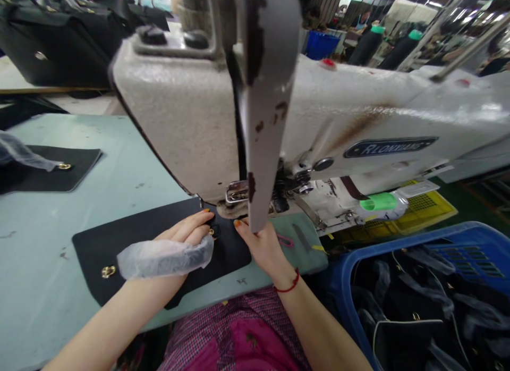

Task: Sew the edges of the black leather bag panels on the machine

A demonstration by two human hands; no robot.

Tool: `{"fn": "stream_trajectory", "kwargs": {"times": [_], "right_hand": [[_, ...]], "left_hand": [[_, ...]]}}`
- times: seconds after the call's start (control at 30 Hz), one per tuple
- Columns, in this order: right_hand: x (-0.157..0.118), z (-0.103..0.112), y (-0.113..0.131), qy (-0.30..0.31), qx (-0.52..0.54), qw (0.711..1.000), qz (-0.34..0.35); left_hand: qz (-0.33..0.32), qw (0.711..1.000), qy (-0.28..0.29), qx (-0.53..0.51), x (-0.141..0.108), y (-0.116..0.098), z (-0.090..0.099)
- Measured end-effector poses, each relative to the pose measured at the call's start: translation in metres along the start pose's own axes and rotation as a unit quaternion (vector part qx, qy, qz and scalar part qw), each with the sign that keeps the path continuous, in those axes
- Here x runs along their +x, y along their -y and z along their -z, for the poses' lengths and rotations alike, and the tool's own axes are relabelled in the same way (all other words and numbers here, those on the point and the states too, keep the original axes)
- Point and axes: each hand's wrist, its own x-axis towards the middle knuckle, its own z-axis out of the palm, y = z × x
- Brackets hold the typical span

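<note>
A black leather-like bag panel (pixel 147 227) lies on the sewing machine's table, its far edge under the machine head (pixel 179 110). My left hand (pixel 185 227) rests flat on it, fingers stretched toward the sewing area. A plastic-wrapped handle (pixel 165 258) arches over my left wrist, between gold fittings on the panel. At the panel's right edge, my right hand (pixel 263 249) holds the material, thumb on top. A white machine bar (pixel 265 121) hides part of its fingers and the needle area.
Another black panel with a wrapped handle (pixel 83 166) lies at the table's left. Black bags (pixel 59 47) stand behind it. A blue basket (pixel 342 291) of black pieces is at lower right. Pink snips (pixel 285 241) lie beside my right hand.
</note>
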Motion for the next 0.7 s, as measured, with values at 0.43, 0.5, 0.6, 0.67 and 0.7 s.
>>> {"fn": "stream_trajectory", "kwargs": {"times": [0.43, 0.5, 0.6, 0.67, 0.7], "right_hand": [[-0.050, -0.002, -0.008, 0.063, 0.062, 0.992, -0.093], [-0.047, 0.000, -0.005, 0.080, 0.101, 0.986, -0.106], [-0.041, 0.004, 0.000, 0.108, 0.134, 0.978, -0.117], [-0.039, 0.006, 0.003, 0.121, 0.140, 0.975, -0.119], [-0.038, 0.007, 0.004, 0.128, 0.144, 0.974, -0.122]], "left_hand": [[0.035, 0.997, 0.021, 0.060, 0.007, 0.011, -0.001], [0.065, 0.995, 0.054, 0.062, 0.012, 0.010, 0.005], [0.079, 0.991, 0.097, 0.046, 0.017, 0.014, 0.011], [0.075, 0.990, 0.112, 0.040, 0.020, 0.018, 0.012], [0.069, 0.990, 0.112, 0.041, 0.021, 0.019, 0.011]]}}
